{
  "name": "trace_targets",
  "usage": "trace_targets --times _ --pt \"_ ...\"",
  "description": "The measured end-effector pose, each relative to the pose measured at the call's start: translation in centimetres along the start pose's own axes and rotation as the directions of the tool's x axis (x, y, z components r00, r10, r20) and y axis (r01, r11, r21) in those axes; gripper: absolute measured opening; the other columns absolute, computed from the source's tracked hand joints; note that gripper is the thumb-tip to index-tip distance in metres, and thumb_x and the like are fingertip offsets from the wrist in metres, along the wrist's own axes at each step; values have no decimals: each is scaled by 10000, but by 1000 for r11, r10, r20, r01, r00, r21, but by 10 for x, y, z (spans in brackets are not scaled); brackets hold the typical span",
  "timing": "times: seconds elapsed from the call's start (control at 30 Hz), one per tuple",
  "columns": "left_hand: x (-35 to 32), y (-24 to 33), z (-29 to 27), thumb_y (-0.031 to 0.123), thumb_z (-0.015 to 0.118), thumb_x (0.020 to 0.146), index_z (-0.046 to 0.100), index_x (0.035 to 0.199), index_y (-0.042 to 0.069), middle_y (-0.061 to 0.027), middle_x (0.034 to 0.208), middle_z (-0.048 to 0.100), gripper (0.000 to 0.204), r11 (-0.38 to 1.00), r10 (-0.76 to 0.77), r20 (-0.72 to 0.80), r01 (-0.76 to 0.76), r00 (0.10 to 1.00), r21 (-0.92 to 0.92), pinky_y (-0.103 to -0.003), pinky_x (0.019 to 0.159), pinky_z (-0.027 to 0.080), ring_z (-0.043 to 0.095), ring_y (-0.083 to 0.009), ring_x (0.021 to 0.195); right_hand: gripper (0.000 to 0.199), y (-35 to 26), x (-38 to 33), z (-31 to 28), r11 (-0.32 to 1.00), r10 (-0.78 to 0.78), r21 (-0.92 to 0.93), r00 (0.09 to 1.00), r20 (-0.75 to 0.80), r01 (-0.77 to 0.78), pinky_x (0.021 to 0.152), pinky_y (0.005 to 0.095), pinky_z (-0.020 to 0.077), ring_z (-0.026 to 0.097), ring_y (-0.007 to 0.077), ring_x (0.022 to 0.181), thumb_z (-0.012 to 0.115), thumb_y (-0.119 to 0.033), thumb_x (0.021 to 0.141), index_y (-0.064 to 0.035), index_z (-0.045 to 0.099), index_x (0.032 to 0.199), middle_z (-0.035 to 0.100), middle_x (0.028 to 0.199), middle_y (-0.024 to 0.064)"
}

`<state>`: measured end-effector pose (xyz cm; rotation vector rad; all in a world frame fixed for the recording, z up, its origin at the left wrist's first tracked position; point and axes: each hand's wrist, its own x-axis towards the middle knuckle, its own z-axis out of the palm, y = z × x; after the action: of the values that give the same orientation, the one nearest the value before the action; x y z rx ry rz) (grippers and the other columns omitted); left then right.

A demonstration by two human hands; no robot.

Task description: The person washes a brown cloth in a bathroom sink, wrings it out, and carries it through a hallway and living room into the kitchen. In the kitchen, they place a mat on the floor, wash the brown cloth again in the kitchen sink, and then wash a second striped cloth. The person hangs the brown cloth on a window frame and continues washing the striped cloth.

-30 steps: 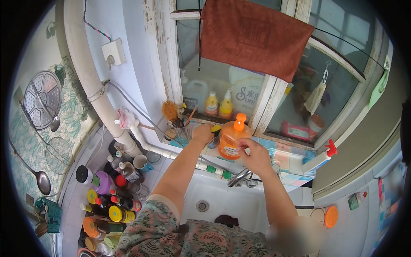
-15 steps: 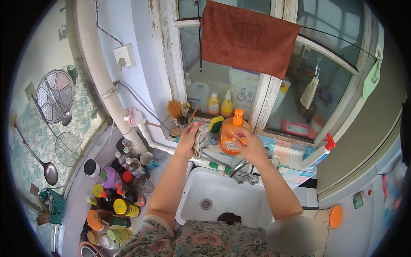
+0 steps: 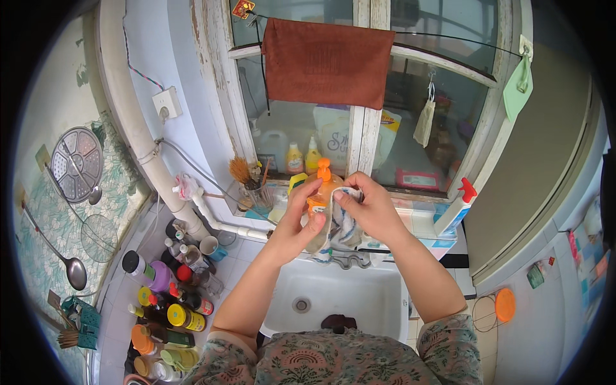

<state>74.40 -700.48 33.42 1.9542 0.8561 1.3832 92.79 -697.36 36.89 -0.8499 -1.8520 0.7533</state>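
Note:
In front of the window sill, my left hand (image 3: pixel 296 221) curves round the left side of an orange pump bottle (image 3: pixel 327 187), fingers above and thumb below. Much of the bottle's lower part is hidden by that hand and by a white and blue cloth (image 3: pixel 345 226). Pinched in my right hand (image 3: pixel 371 206), the cloth lies against the bottle's right side and hangs down over the faucet. Beneath my forearms is a white sink (image 3: pixel 321 282) with a dark item (image 3: pixel 338 322) at its near edge.
A red-topped spray bottle (image 3: pixel 457 206) stands right of the sink. Behind my left hand are a yellow sponge (image 3: pixel 296 182) and a glass of brushes (image 3: pixel 258 194). Several sauce bottles (image 3: pixel 186 316) crowd the left counter. A brown towel (image 3: pixel 327 64) hangs over the window.
The cloth has passed from my left hand to my right. My left hand has moved right to the orange bottle, and the cloth now spreads against it. The view has shifted.

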Motion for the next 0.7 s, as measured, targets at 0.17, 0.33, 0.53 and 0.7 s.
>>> trace_targets --times 0.17,0.33,0.53,0.7 --pt "5 30 24 149 595 858 408 1288 77 -107 1103 494 475 994 -108 -14 108 994 20 -317 826 456 520 -192 1029 221 -26 3 -22 996 -9 -90 1000 -9 8 648 313 462 589 237 680 632 -196 833 -30 559 960 632 808 119" --pt "31 22 27 30 450 918 487 1152 38 -14 842 551 238 964 -245 87 252 966 -87 -235 718 461 551 -108 779 176 -38 -15 -93 971 -111 -227 983 -148 75 627 291 462 568 207 636 657 -133 809 -22 573 916 628 764 109" --pt "49 43 63 276 672 820 379 1261 24 -62 1071 541 587 991 130 183 -123 975 -47 -288 845 451 538 -131 969 192 -35 -27 -72 956 -207 -205 978 40 211 624 310 474 601 247 663 672 -152 786 -28 583 903 637 801 124" --pt "49 49 82 290 644 853 561 1045 -3 12 879 586 361 981 -189 430 185 883 52 -241 769 453 533 -63 861 232 -39 -51 -92 926 24 -376 1000 -9 -25 625 258 439 544 132 698 684 -157 797 -27 557 943 602 823 79"
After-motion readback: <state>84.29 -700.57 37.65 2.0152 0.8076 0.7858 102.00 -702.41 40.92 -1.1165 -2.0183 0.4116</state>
